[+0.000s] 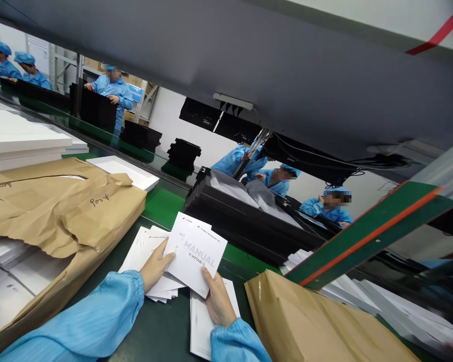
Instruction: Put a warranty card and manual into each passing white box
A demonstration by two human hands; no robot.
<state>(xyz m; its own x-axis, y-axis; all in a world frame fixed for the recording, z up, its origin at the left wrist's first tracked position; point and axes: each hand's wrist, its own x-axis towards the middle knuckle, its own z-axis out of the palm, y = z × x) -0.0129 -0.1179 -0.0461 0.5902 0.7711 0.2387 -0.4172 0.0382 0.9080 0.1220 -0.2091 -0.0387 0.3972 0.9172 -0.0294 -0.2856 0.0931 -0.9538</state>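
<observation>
A white booklet printed "MANUAL" is held up over the green work surface. My left hand pinches its left edge, thumb on top, and my right hand grips its bottom right corner. Under the left hand lies a fanned stack of the same white booklets. More white sheets lie flat beneath the right hand. Both arms wear light blue sleeves.
Torn brown paper wrapping holds white stacks at the left. Another brown paper parcel sits at the right. A black tray lies ahead on the green conveyor. White foam trays are at the far left. Several workers in blue stand beyond.
</observation>
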